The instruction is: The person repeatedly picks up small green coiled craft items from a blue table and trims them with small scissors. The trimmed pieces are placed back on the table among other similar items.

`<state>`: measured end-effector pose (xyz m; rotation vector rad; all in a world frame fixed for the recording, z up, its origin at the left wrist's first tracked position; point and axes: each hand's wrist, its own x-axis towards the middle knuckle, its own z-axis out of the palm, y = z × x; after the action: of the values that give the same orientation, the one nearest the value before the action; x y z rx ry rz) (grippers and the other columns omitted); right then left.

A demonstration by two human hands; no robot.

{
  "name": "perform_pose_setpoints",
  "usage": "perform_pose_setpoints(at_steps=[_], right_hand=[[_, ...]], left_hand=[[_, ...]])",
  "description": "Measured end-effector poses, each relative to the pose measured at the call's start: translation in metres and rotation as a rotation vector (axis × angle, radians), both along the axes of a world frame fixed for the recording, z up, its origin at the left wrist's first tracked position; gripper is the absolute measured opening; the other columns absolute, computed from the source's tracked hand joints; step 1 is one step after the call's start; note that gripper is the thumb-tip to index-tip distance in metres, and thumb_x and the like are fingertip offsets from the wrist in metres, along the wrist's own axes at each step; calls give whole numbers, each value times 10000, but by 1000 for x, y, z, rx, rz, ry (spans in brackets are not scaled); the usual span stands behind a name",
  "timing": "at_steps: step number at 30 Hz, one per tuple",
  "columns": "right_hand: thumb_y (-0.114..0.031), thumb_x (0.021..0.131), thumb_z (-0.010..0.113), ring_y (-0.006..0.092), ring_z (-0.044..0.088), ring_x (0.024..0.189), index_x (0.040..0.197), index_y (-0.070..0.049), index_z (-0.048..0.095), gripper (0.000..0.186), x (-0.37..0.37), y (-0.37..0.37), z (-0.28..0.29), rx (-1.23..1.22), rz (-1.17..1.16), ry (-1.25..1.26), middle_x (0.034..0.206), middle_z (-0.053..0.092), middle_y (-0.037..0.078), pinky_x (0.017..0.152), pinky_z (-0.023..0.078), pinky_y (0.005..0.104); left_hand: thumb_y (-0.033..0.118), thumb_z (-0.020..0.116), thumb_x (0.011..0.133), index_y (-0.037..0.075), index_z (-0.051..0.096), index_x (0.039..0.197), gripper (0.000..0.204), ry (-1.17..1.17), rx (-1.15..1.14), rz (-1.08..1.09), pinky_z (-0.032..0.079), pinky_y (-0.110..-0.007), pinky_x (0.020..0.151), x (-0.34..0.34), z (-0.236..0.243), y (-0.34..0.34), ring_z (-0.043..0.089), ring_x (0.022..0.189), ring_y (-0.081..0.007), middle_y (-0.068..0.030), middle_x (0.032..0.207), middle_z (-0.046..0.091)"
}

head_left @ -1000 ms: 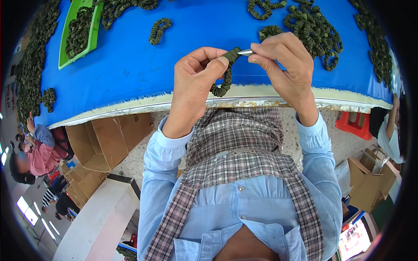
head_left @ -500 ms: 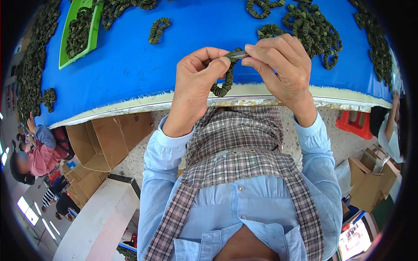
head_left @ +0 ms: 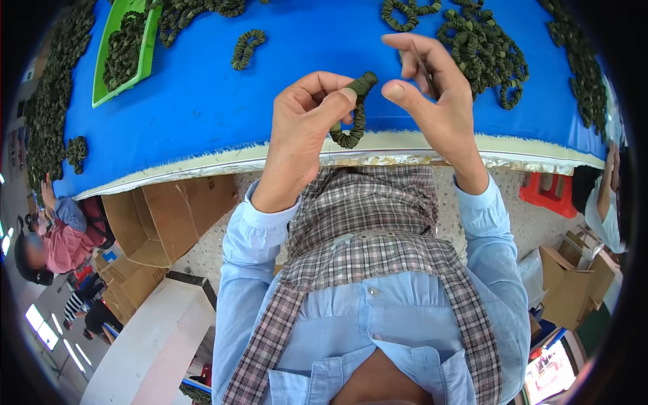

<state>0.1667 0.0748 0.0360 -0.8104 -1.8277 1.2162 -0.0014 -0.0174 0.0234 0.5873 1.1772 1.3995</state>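
Observation:
My left hand (head_left: 307,115) pinches a dark green gathered-fabric scrunchie (head_left: 349,135) between thumb and fingers, just above the table's front edge. A smoother fabric end of it sticks up past my thumb, and the rest hangs down in a curved loop. To the right, apart from the scrunchie, my right hand (head_left: 439,101) has its thumb and index finger spread. Slim metal tweezers (head_left: 424,71) lie across the fingers of that hand, held against the palm; their lower end is hidden there.
The blue-covered table (head_left: 202,94) carries a scrunchie pile (head_left: 482,54) at right, a single scrunchie (head_left: 248,48), and a green tray (head_left: 145,64) of more at left. Cardboard boxes (head_left: 162,223) stand below the edge. Another person (head_left: 64,236) sits at far left; a red stool (head_left: 550,194) is at right.
My right hand has drawn the tweezers away from the scrunchie, up and to the right, and its thumb and index finger have parted. My left hand stays in place with the scrunchie.

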Motion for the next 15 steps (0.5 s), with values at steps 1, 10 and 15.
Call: perform_pose_setpoints(at_steps=[1, 10, 15], right_hand=[[-161, 883, 754, 68, 591, 795, 1102, -37, 677, 264, 1, 2, 2, -68, 67, -45, 864, 655, -2, 689, 480, 249], [0, 830, 724, 129, 661, 752, 1031, -22, 643, 218, -11, -1, -7, 62, 101, -151, 827, 685, 77, 660, 514, 269], [26, 779, 757, 161, 687, 766, 1057, -42, 633, 312, -11, -12, -23, 176, 4, -99, 827, 679, 86, 635, 525, 280]], left_hand=[[110, 670, 904, -13, 677, 1009, 162, 13, 7, -9, 452, -256, 703, 1, 2, 0, 573, 745, -109, -43, 847, 665], [179, 636, 978, -10, 655, 1003, 192, 71, 59, 32, 493, -274, 733, -2, -1, 0, 621, 786, -132, -85, 901, 690], [102, 696, 930, -6, 649, 994, 134, 26, 118, 153, 499, -267, 754, 4, -4, -1, 647, 830, -138, -82, 925, 692]])
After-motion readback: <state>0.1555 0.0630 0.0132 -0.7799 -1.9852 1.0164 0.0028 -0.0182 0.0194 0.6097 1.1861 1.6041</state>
